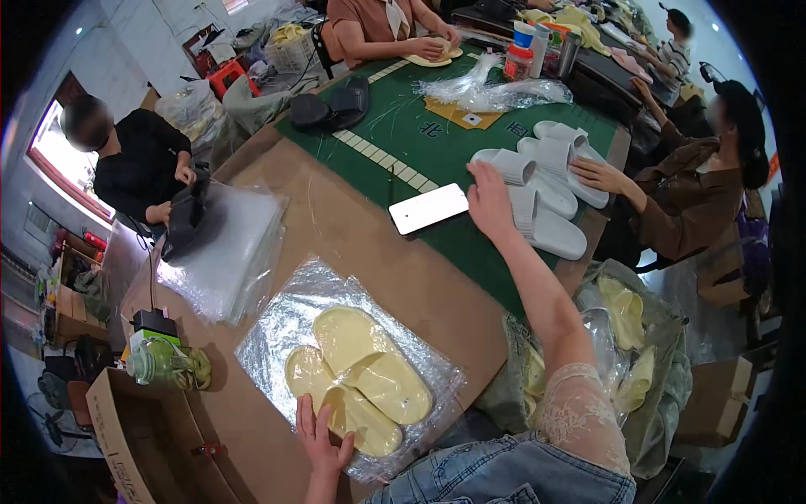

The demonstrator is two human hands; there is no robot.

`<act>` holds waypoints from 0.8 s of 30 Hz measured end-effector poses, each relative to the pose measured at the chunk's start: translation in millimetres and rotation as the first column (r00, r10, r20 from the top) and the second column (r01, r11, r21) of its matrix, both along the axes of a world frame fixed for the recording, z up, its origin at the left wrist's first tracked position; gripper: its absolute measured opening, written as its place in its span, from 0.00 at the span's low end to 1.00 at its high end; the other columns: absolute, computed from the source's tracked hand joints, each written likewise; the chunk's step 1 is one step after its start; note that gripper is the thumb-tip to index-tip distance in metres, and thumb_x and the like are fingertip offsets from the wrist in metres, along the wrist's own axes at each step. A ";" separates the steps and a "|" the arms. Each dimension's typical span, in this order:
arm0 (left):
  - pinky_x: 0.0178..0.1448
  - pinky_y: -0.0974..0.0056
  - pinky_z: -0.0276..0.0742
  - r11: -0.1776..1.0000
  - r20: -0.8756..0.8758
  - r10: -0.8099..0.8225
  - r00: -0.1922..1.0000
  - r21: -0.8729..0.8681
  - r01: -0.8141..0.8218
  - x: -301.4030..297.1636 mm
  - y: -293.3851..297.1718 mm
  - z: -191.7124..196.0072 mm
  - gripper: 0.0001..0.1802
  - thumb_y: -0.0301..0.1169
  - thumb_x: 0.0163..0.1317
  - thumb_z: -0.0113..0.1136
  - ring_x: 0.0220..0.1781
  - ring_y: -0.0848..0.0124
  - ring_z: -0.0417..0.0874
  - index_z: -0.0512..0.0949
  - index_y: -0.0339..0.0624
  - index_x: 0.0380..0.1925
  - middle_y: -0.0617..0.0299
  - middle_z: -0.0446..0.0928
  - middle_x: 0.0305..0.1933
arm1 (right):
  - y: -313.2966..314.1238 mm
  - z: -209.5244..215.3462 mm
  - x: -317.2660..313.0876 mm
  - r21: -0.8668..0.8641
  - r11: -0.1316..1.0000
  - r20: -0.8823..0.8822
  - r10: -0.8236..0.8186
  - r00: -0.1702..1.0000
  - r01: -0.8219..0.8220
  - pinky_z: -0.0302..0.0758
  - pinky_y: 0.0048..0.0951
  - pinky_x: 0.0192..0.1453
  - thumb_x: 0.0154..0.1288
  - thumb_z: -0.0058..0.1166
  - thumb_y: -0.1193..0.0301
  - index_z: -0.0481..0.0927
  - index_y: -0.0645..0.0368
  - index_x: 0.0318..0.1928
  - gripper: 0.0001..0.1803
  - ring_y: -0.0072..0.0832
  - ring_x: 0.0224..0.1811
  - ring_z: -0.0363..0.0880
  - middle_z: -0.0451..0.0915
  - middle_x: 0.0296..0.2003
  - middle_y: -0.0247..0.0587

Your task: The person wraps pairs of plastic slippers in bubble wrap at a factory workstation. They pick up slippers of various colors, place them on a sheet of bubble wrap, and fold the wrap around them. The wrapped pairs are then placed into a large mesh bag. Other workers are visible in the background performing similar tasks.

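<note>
Resting, head view: left hand [323,441], fingers spread, gripping nothing, against the yellow slippers [390,382], which lie front and centre with clear plastic [269,336], inside or atop unclear. Right hand [489,197]: outstretched between phone [428,210] and white slippers [561,239]; cannot tell its grasp. Step, apparently: arranging the yellow pair. Next move, judged: calls for keeping that pair aligned.

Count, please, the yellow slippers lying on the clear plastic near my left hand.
2: one slipper is beside your left hand; another slipper lies close against it, on its right. Any underneath could be hidden.
</note>
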State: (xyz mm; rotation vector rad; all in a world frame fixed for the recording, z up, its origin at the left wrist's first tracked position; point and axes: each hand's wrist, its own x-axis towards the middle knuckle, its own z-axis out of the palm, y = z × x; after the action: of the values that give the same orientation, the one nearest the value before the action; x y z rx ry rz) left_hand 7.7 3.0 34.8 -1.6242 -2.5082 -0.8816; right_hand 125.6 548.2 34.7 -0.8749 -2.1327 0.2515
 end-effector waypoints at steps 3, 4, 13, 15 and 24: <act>0.75 0.37 0.54 1.000 -0.002 0.013 1.000 0.006 -0.013 0.9 -0.1 -0.3 0.36 0.43 0.54 0.63 0.76 0.37 0.58 0.69 0.40 0.63 0.37 0.59 0.75 | -2.5 -3.6 2.2 0.047 0.999 -0.115 -0.021 0.993 0.026 0.66 0.50 0.69 0.62 0.50 0.79 0.76 0.61 0.56 0.20 0.55 0.65 0.68 0.73 0.60 0.57; 0.75 0.37 0.54 1.000 0.000 0.008 1.000 0.012 -0.008 1.2 -0.1 -0.3 0.36 0.43 0.55 0.63 0.76 0.38 0.58 0.69 0.41 0.63 0.37 0.59 0.75 | -7.3 0.0 0.9 0.037 0.999 -0.136 -0.004 0.991 0.009 0.67 0.50 0.69 0.61 0.50 0.79 0.77 0.61 0.55 0.20 0.55 0.65 0.68 0.73 0.60 0.56; 0.72 0.38 0.62 0.999 -0.012 -0.010 1.000 0.044 0.011 -2.5 1.3 0.2 0.35 0.46 0.55 0.66 0.73 0.36 0.61 0.72 0.43 0.61 0.39 0.60 0.75 | -73.3 5.2 -45.2 0.105 0.969 0.123 0.212 0.969 -0.225 0.61 0.52 0.74 0.63 0.53 0.72 0.81 0.53 0.55 0.19 0.52 0.73 0.61 0.68 0.66 0.50; 0.72 0.38 0.62 0.999 -0.008 -0.014 1.000 0.043 0.014 -3.2 0.6 -0.8 0.35 0.45 0.55 0.67 0.73 0.36 0.61 0.71 0.43 0.62 0.40 0.59 0.75 | -79.9 3.9 -54.8 0.100 0.958 0.184 0.248 0.951 -0.269 0.55 0.55 0.76 0.63 0.53 0.69 0.81 0.51 0.56 0.19 0.51 0.75 0.58 0.65 0.69 0.50; 0.74 0.39 0.57 0.998 0.052 -0.012 0.999 0.066 0.008 -2.9 0.3 0.9 0.35 0.51 0.61 0.61 0.75 0.38 0.60 0.71 0.43 0.63 0.40 0.60 0.75 | -89.5 -2.0 -74.8 0.139 0.955 0.202 0.232 0.951 -0.262 0.56 0.55 0.75 0.60 0.54 0.69 0.84 0.53 0.50 0.17 0.50 0.74 0.59 0.67 0.68 0.51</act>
State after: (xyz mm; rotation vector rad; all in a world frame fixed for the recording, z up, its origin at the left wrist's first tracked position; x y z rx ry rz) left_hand 4.8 3.3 35.6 -1.6162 -2.4781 -1.0096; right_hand 50.8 458.7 32.7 -0.5512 -2.3997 0.1221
